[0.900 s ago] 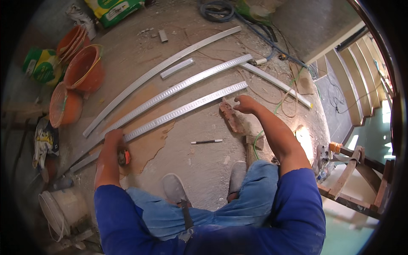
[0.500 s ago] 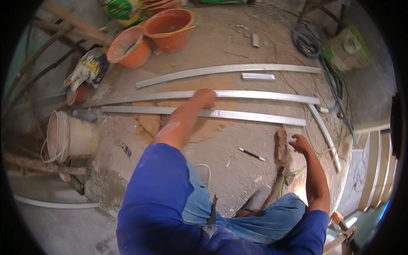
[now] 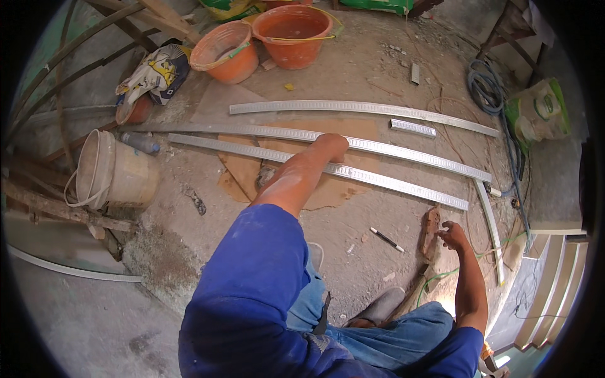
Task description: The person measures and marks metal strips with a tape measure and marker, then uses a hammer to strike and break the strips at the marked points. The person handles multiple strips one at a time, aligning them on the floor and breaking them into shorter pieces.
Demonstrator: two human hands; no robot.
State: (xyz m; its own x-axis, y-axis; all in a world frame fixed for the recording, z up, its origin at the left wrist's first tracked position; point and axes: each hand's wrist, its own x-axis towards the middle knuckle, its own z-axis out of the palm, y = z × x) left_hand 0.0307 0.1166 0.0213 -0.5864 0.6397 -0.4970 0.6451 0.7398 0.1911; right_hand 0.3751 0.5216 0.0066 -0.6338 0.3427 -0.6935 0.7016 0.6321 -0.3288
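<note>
Across the floor lie long silver metal profiles with ridged faces. My left hand is closed over the middle metal profile, its fingers mostly hidden behind the back of the hand. The nearer metal profile passes under my left wrist, and the farther metal profile lies beyond the hand. At the right, my right hand hangs with bent fingers apart, nothing seen in them. Right beside its fingertips is a rough reddish-brown block. A black-and-white marker rests on the floor between my hands.
A short metal piece and a flat cardboard sheet lie among the profiles. Orange buckets stand at the back, a whitish bucket at left. A coiled hose and a narrow strip are at right.
The view has swung, so the scene sits farther right and tilted. My left hand stays on the middle profile. My right hand has come closer to the reddish-brown block.
</note>
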